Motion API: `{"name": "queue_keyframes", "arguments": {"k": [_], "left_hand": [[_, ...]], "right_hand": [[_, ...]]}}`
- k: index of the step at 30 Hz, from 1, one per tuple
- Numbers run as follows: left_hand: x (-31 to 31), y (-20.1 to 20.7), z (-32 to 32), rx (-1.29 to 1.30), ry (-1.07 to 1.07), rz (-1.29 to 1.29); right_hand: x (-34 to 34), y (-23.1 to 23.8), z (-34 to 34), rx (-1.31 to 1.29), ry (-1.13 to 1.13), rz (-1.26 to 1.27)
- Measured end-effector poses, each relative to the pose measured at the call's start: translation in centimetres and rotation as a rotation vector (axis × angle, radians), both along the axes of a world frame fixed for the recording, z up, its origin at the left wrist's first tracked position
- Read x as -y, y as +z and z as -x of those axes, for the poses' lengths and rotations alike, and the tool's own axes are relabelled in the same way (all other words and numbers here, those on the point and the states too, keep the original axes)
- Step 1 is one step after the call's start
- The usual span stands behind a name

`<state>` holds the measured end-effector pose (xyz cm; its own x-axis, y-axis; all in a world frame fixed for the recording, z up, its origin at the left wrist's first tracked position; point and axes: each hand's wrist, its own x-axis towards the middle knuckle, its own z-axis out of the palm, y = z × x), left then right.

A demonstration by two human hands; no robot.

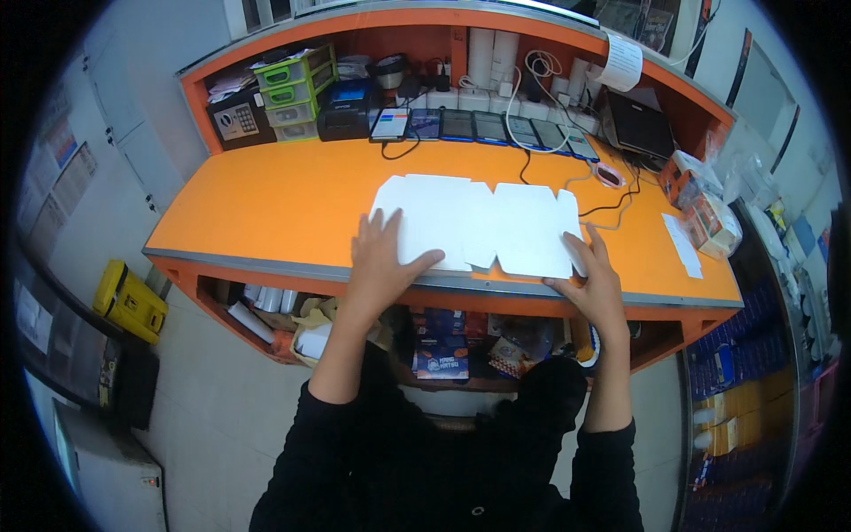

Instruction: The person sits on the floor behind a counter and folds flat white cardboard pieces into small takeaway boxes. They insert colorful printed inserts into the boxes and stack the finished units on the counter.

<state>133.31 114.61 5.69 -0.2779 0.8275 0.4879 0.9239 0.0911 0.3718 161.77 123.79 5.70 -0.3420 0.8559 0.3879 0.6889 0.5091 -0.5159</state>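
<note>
The left hand (379, 257), at 9 o'clock on the white card blank (434, 217), has its fingers apart and its thumb stretched wide toward 3 o'clock, palm down on the card. The right hand (603, 282), at 4 o'clock, is narrower, curved round the card's right end with the thumb at its near edge; whether it pinches or only rests there, I cannot tell. The blank, notched along both long sides, lies flat on the orange desk (266, 195), close to the front trim (496, 287). Pulled toward 6 o'clock, it could slide over that trim and bend, and the boxes (441, 355) on the shelf below could catch a dropped piece. Uneven pressure from the hands could skew it or crease a flap in the wrong place. At 3 o'clock a black cable (612, 209) runs near the right flap and could snag it if the card were pushed that way. A push toward 12 could carry it against the row of phones and tablets (456, 124). Farther out, at 3, plastic-wrapped boxes (712, 226) stand beside a paper strip (681, 245)
</note>
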Motion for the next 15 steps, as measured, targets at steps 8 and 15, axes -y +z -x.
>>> {"name": "queue_keyframes", "arguments": {"k": [8,15], "left_hand": [[1.9,-0.7,2.6,0.113,-0.076,-0.044],[2.0,1.9,-2.5,-0.411,-0.317,-0.093]], "right_hand": [[3.2,0.0,0.9,0.056,0.123,-0.076],[4.2,0.4,1.1,0.154,0.263,-0.203]]}}
